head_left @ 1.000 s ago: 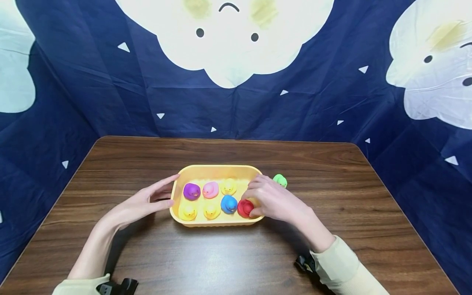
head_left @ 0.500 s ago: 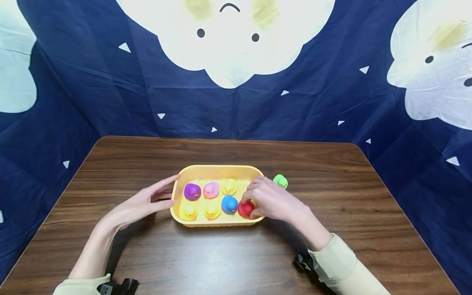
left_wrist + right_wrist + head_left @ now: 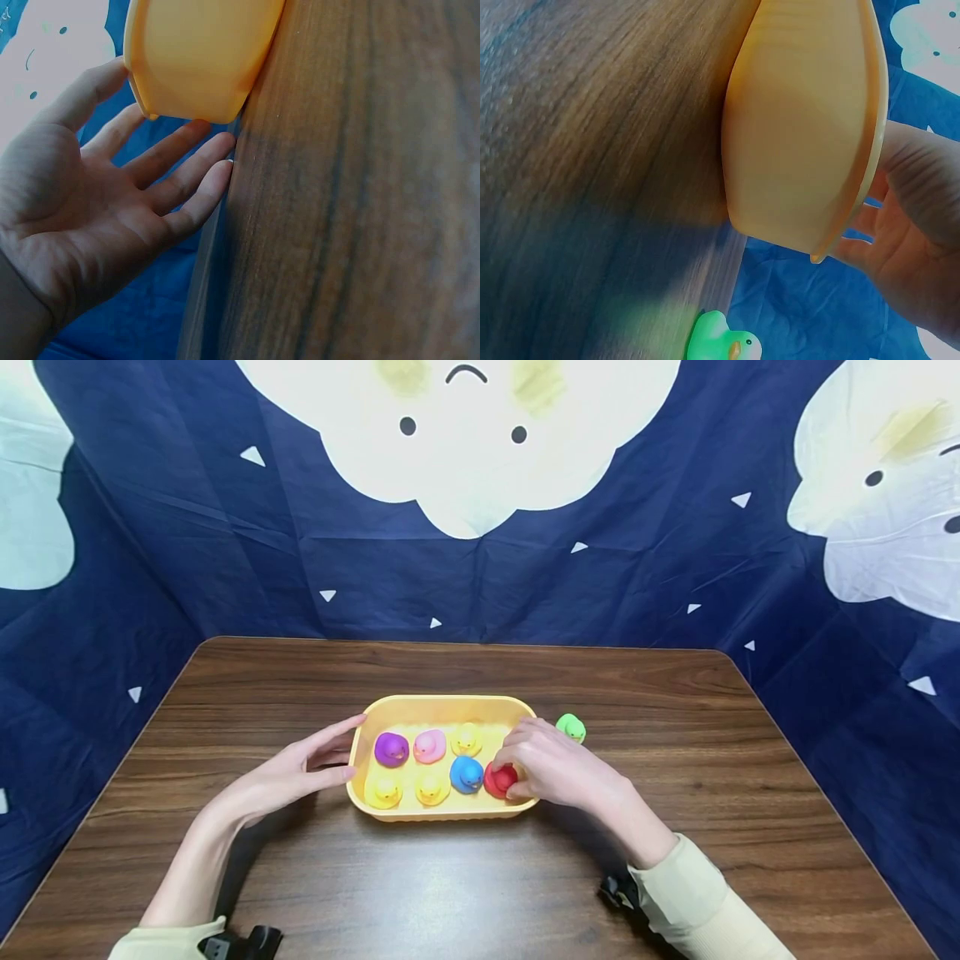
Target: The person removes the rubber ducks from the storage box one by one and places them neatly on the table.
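A yellow plastic tray [image 3: 442, 816] holds several small toy ducks. My right hand [image 3: 561, 768] reaches over its right end and pinches a red toy duck [image 3: 498, 783] at the front right corner. In the right wrist view, the tray's wall [image 3: 802, 135] hides that duck and the fingertips. A blue duck [image 3: 467, 775] sits just left of the red one. My left hand [image 3: 285, 781] has its fingers spread, index finger and thumb at the tray's left end. The left wrist view shows its relaxed fingers along the tray's outer wall [image 3: 202, 60].
Purple [image 3: 391, 750] and pink ducks [image 3: 429, 747] sit in the back row with a yellow duck [image 3: 466, 740]. Two more yellow ducks are at front left. A green duck [image 3: 571, 727] stands on the wooden table [image 3: 300, 877], outside the tray's right end. Dark blue cloth hangs behind.
My right fingers have shifted slightly around the red duck, which has turned or moved a little in place. The left hand, the tray and the other ducks stay where they were.
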Action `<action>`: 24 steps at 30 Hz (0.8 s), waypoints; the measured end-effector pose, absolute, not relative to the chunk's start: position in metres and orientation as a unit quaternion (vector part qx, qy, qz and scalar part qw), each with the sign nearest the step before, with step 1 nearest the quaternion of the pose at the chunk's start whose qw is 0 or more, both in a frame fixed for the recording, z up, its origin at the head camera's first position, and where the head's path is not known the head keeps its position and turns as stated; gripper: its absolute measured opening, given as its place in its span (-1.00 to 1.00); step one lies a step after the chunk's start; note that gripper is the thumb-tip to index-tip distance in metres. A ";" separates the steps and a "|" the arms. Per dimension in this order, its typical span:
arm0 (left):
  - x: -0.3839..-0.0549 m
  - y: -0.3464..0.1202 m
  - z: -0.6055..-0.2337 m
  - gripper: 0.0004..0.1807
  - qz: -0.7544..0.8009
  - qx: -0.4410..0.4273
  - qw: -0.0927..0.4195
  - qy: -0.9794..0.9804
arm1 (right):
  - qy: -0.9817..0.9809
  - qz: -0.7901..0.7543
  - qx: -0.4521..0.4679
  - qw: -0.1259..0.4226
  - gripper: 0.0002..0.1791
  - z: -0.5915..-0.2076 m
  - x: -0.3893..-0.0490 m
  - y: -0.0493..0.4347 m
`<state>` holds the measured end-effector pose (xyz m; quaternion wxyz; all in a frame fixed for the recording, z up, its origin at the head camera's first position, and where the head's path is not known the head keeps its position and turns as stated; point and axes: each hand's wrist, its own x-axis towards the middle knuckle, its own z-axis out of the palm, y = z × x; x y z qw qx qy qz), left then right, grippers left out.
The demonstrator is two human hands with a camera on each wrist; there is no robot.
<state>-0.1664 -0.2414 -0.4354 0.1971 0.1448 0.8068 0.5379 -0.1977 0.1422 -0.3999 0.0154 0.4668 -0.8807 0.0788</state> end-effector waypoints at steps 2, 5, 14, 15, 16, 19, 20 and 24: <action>-0.166 -0.241 -0.435 -0.19 0.538 0.146 0.197 0.807 | -0.882 0.081 0.464 0.014 -0.78 -0.399 -0.198 0.143; -0.167 -0.241 -0.435 -0.19 0.537 0.145 0.196 0.807 | -0.883 0.085 0.461 0.015 -0.80 -0.398 -0.197 0.143; -0.166 -0.241 -0.434 -0.19 0.535 0.141 0.201 0.809 | -0.892 0.103 0.440 0.018 -0.79 -0.396 -0.193 0.146; -0.166 -0.241 -0.434 -0.19 0.535 0.142 0.201 0.808 | -0.893 0.108 0.437 0.018 -0.77 -0.396 -0.192 0.146; -0.166 -0.241 -0.434 -0.19 0.536 0.142 0.201 0.808 | -0.893 0.114 0.435 0.019 -0.75 -0.396 -0.192 0.147; -0.167 -0.241 -0.435 -0.19 0.539 0.144 0.201 0.805 | -0.892 0.136 0.431 0.028 -0.73 -0.396 -0.191 0.148; -0.167 -0.241 -0.435 -0.19 0.540 0.144 0.202 0.804 | -0.891 0.143 0.430 0.031 -0.73 -0.396 -0.191 0.148; -0.166 -0.241 -0.434 -0.19 0.539 0.140 0.204 0.805 | -0.890 0.155 0.426 0.051 -0.73 -0.396 -0.190 0.150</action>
